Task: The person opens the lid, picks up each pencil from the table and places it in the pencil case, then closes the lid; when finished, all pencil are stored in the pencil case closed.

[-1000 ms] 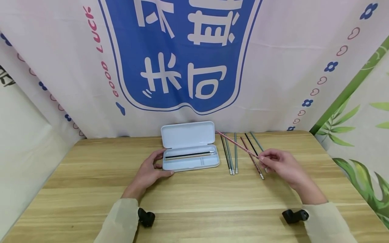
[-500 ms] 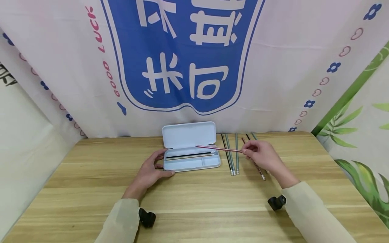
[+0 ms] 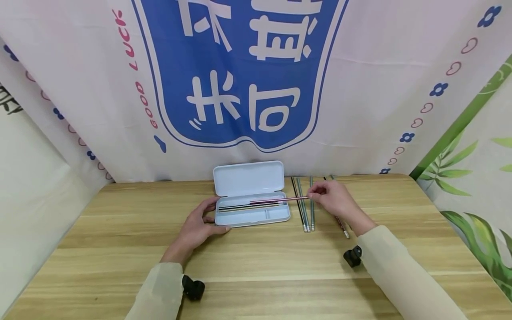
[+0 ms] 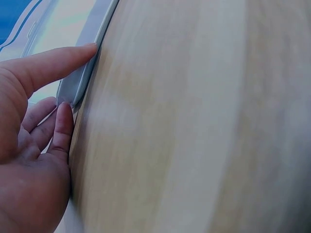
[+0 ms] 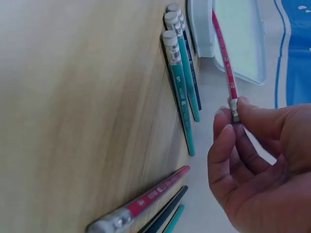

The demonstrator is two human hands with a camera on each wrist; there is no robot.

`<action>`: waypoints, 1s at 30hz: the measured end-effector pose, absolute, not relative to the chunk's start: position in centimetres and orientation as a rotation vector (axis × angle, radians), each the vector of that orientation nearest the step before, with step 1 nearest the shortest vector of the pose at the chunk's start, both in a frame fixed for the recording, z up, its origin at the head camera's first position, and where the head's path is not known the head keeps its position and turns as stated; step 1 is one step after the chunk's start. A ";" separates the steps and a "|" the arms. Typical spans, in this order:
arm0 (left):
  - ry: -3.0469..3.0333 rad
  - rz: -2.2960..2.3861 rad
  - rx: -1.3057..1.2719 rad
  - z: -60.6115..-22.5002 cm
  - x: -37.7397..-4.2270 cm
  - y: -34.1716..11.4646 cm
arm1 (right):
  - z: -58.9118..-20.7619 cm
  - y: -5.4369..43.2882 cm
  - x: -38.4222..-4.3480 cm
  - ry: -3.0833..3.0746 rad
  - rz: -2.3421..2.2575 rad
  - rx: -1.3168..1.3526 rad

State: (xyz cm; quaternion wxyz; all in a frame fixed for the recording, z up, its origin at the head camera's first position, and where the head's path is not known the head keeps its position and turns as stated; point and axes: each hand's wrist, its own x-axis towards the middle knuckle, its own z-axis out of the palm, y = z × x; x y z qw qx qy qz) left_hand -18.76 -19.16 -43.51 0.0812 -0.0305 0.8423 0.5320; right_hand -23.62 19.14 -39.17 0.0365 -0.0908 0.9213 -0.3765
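My right hand [image 3: 332, 200] pinches a red pencil [image 5: 224, 53] by its silver ferrule between thumb and fingertips. In the head view the pencil's far end overlaps the open pale blue pencil case [image 3: 240, 218], over the pencils inside. A black pencil [image 3: 236, 207] and a gold-toned one lie along the case's long compartment. My left hand [image 3: 198, 224] holds the case's left end, thumb along the front edge and fingers around the side. In the left wrist view the thumb [image 4: 63, 63] touches the case's rim, and the fingertips meet its corner.
Right of the case lie a black pencil [image 5: 192, 73] and two teal pencils [image 5: 181, 94]. Further right are another red pencil [image 5: 155, 191], a black pencil [image 5: 165, 213] and a teal one. The case's raised lid [image 3: 248, 178] stands near the curtain [image 3: 360, 133] behind the wooden table [image 3: 256, 266].
My right hand has moved left with the red pencil, swinging it from a slant above the other pencils to nearly level over the case. The left hand stays at the case.
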 end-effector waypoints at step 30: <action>2.487 1.621 -0.122 -43.5 -18.7 -19.3 | -41.4 13.1 -27.5 2.793 -1.152 -0.605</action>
